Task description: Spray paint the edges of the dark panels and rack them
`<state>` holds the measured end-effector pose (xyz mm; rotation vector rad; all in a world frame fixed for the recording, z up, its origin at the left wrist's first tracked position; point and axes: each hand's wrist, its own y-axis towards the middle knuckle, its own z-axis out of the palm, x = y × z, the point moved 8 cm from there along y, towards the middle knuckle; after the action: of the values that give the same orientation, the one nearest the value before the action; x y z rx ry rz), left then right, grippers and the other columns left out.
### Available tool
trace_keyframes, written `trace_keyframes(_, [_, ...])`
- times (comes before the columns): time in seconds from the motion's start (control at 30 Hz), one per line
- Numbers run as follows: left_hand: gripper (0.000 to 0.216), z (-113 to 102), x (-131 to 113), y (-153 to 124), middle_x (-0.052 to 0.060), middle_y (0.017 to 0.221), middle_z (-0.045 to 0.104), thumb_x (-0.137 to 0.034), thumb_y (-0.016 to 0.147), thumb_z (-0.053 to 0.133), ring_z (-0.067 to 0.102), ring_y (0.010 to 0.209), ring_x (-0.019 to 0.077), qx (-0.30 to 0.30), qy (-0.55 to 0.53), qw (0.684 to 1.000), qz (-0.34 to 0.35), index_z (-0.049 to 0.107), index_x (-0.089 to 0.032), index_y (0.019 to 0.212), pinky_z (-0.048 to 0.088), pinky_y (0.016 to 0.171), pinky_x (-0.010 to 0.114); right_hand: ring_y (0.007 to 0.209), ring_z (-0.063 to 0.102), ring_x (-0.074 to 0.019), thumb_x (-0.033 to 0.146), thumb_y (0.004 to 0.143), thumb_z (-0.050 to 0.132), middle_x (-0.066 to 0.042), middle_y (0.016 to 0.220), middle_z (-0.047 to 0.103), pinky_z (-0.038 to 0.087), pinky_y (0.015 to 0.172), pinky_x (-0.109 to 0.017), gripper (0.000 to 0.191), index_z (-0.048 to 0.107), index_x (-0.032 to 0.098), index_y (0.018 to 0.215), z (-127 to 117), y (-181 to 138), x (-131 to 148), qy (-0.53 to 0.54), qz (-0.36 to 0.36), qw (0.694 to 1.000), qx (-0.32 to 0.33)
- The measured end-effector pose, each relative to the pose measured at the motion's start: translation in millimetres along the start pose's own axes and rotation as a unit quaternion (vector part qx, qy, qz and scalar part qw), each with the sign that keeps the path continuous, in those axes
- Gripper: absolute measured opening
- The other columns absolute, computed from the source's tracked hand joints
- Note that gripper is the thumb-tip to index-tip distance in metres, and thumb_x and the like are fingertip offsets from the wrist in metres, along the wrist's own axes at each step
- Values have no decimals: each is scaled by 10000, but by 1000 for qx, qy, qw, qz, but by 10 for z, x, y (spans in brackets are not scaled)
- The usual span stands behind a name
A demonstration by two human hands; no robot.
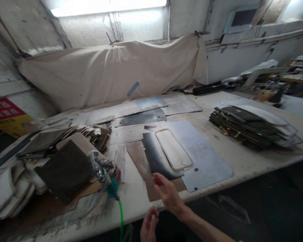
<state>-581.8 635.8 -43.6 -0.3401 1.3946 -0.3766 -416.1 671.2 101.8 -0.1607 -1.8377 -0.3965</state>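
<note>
My right hand [168, 195] is over the table's front edge, just short of a dark, glossy rectangular panel [154, 154]. Its fingers are partly stretched and apart, with nothing visible in them. Lower and nearer to me, my left hand [149, 224] hangs in front of the edge, fingers loosely bent and holding nothing that I can see. On the dark panel lies a whitish rounded-corner piece [174, 149] with a raised rim. Both rest partly on a pale grey sheet [209, 164] and brown board [154, 190]. A spray gun [99, 169] with a green hose stands to the left.
Dark flat pieces [68, 168] and whitish pieces [15, 191] are heaped at the left. A stack of dark pieces with gold-coloured fittings [242, 127] sits at the right. Long flat boards [141, 116] lie behind, before a hanging beige cloth [111, 74].
</note>
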Motion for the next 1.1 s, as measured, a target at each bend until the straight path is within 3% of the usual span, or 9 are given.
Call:
trace_keyframes(0.07, [346,498,42,29,126,987,675,-339,616,691,638,931,245,39,-87,993,-71,641,-152,902,493,895,376,912,630,-220,262,814,437,-97,1030,653,515,838,-398,319,524,198,1114,-518,-226,-396,-46,38,998,-37])
trace_keyframes(0.17, [281,1086,-53,73,144,1077,632,-231,715,599,636,937,196,21,-183,976,-114,584,-140,980,468,927,336,878,640,-226,255,800,418,-95,1021,650,527,809,-397,305,548,203,1071,-1190,-470,-888,-117,72,988,-74])
trace_keyframes(0.23, [239,1337,-99,87,147,1066,619,-177,742,554,643,891,165,-18,-220,967,-127,551,-140,978,464,926,319,884,636,-233,245,784,410,-109,1043,638,523,816,-399,328,547,183,1075,-1512,-563,-1134,-166,81,979,-82])
trace_keyframes(0.33, [155,1543,-86,88,108,988,614,-143,758,517,638,812,119,-85,-256,952,-144,519,-162,912,464,913,292,1023,581,-262,222,763,402,-147,1113,606,456,932,-421,367,556,138,1085,-1780,-630,-1385,-236,75,966,-74])
trace_keyframes(0.53, [76,1761,-110,75,39,774,556,-125,781,478,581,645,66,-125,-261,948,-129,500,-156,716,509,755,214,1063,534,-271,64,703,373,-163,1094,623,414,958,-418,444,597,71,1086,-1811,-597,-1471,-341,37,939,-9])
trace_keyframes(0.8, [208,1945,-228,247,-42,558,455,-197,773,564,563,575,78,-58,-189,980,-12,482,-135,592,550,656,226,1029,538,-305,-23,656,387,-148,1118,627,442,878,-435,460,655,96,1010,-1743,-330,-1311,-417,29,908,26])
trace_keyframes(0.9, [213,1955,-239,336,-10,588,535,-268,743,613,630,649,138,-36,-178,983,0,501,-128,629,565,674,270,1023,556,-266,-56,638,364,-133,1117,635,440,905,-392,498,662,101,1005,-1711,-271,-1326,-440,26,896,49])
trace_keyframes(1.0, [194,1996,-410,336,41,675,623,-272,727,634,659,713,173,-12,-217,976,-6,517,-123,683,565,724,297,1037,569,-232,-45,656,358,-113,1147,630,447,922,-356,524,648,128,1056,-1675,-224,-1371,-457,25,885,84])
trace_keyframes(1.1, [141,1998,-762,316,42,661,639,-210,738,611,664,683,171,-14,-255,967,-19,512,-129,680,571,705,301,1074,565,-226,-14,667,374,-109,1179,617,441,948,-344,521,642,143,1084,-1670,-183,-1433,-456,38,883,106])
